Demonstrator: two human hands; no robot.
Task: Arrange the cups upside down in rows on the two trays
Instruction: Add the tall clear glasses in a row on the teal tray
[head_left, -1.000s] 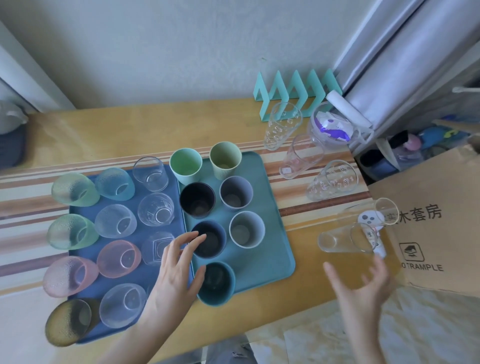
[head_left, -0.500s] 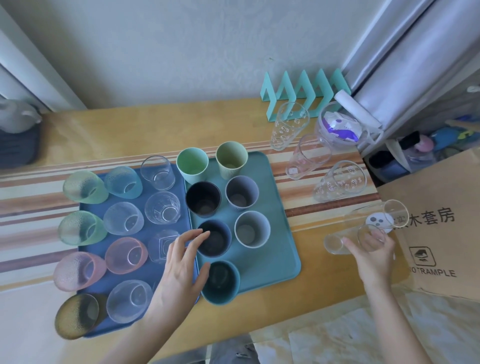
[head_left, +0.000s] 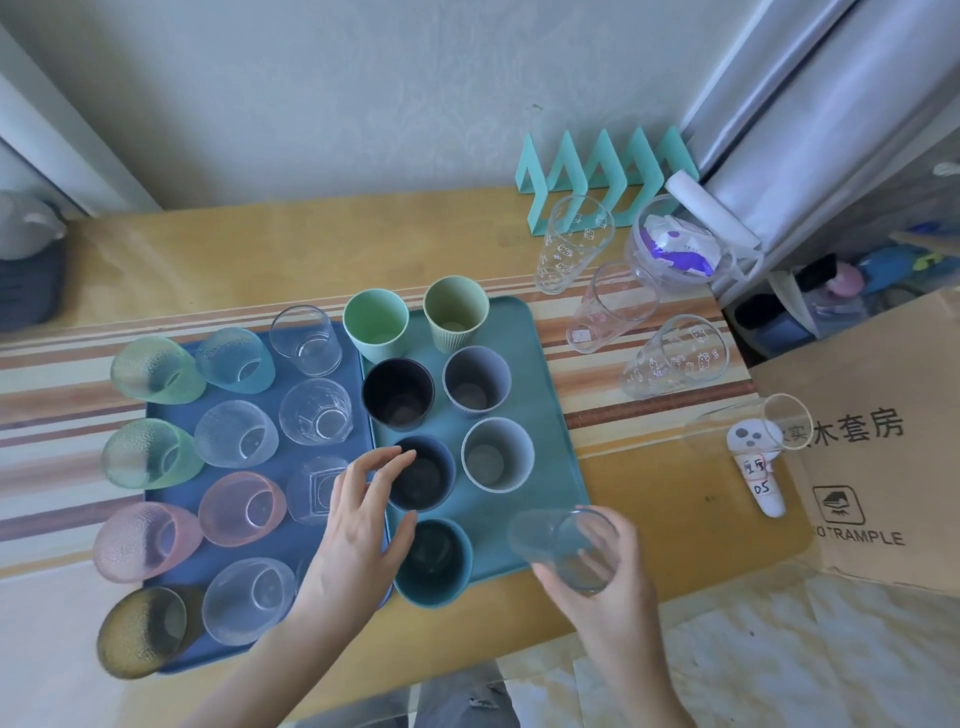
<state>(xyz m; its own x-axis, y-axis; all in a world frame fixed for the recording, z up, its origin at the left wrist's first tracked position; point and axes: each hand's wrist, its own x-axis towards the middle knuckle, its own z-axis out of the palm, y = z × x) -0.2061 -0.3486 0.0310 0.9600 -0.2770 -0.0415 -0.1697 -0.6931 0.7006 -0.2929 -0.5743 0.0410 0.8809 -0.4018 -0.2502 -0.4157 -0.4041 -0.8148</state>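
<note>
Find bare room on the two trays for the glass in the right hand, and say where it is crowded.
Bare on the teal tray: the right strip between the grey cups and the rim, and the near right corner beside the teal cup, under the clear glass in the right hand. Crowded: the blue tray, packed with glasses.

We take this for a home: a wooden counter (head_left: 234, 249) with a striped mat (head_left: 62, 400), everyday cups (head_left: 397, 397), a teal rack (head_left: 597, 166), a cardboard box (head_left: 883, 374) and household clutter (head_left: 841, 286) crammed beside it.
</note>
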